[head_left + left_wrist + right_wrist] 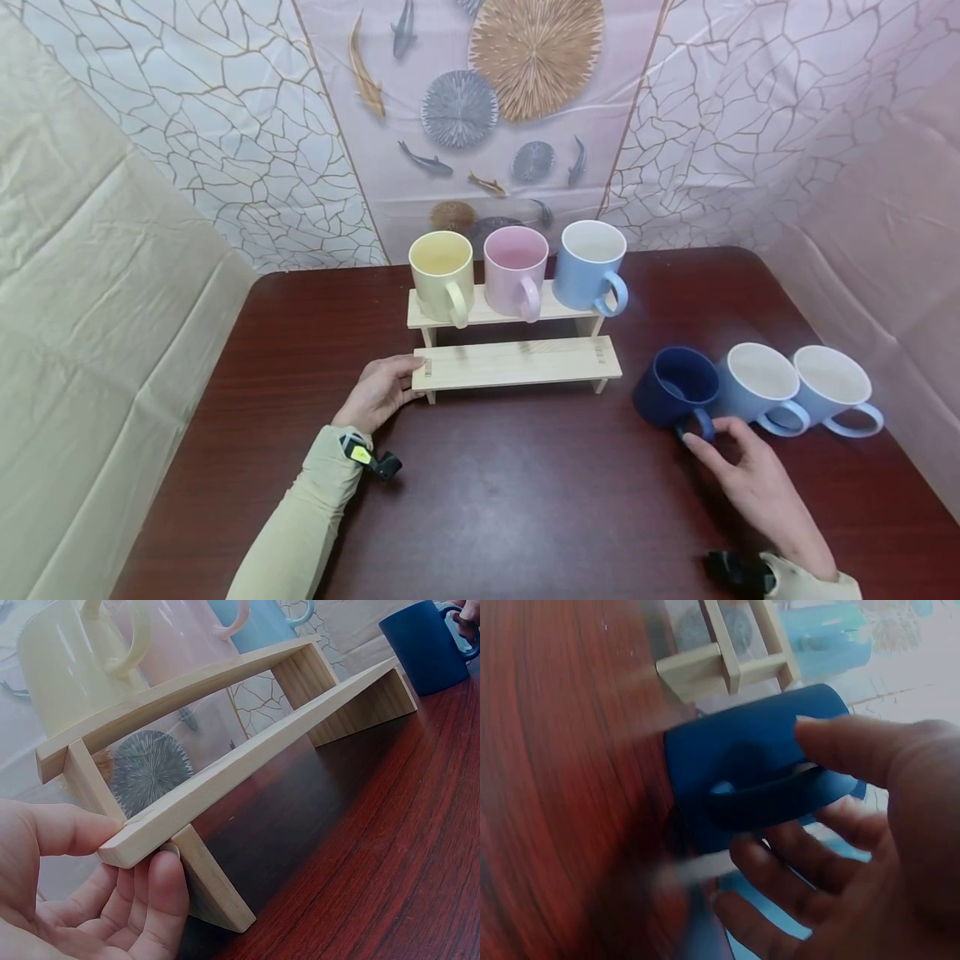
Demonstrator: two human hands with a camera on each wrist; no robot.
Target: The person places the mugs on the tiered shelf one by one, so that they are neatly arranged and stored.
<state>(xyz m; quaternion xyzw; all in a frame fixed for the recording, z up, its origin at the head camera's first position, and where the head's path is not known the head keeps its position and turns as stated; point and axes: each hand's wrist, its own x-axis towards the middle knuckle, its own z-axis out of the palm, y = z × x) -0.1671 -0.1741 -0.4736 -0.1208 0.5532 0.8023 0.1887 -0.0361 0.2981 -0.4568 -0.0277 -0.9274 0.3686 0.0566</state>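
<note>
At the left end of the lower step of a two-tier wooden rack (517,364), my left hand (378,390) pinches the board, thumb above and fingers curled beneath, as the left wrist view shows. A yellow mug (441,279), a pink mug (514,273) and a light blue mug (588,267) stand upright in a row on the upper step. To the rack's right, my right hand (757,479) holds the handle of a dark blue mug (663,396) between thumb and fingers. In the right wrist view that handle (780,799) lies between them.
Two more light blue mugs with white insides stand right of the dark blue one: a nearer one (757,387) beside it and another (828,392) farther right. The dark red wooden table (480,500) ends at a patterned cloth backdrop (465,133), with cloth walls at both sides.
</note>
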